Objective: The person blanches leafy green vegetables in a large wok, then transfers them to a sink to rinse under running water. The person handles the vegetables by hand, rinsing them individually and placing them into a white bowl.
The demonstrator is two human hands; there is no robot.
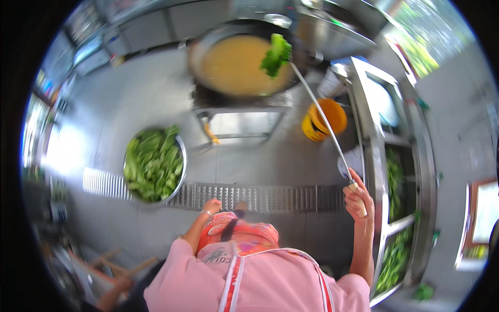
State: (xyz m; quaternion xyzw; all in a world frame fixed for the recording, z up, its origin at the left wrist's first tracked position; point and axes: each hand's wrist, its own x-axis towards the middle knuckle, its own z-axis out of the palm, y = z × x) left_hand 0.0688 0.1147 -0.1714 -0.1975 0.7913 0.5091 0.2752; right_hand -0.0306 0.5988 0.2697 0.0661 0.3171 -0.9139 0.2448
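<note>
My right hand (360, 199) grips the pale wooden handle (358, 197) of a long metal-shafted cooking tool (319, 111). A clump of leafy greens (276, 56) sits at its far end and hides the tool's head. These greens are over the right side of a big wok (197, 62), which holds yellowish, cloudy liquid (234, 64). My left hand (212, 206) hangs low by the red floral apron (249, 230); no object shows in it, and its fingers are too blurred to make out. To its left, a round metal basin (183, 160) stands on the floor, heaped with leafy greens (154, 165).
The wok rests on a metal stand (237, 111). A yellow bucket (323, 119) stands right of it. Sinks (395, 228) with greens line the right side. A metal drain grate (253, 197) crosses the floor. Another person's arm (115, 292) and wooden furniture (117, 267) are at lower left.
</note>
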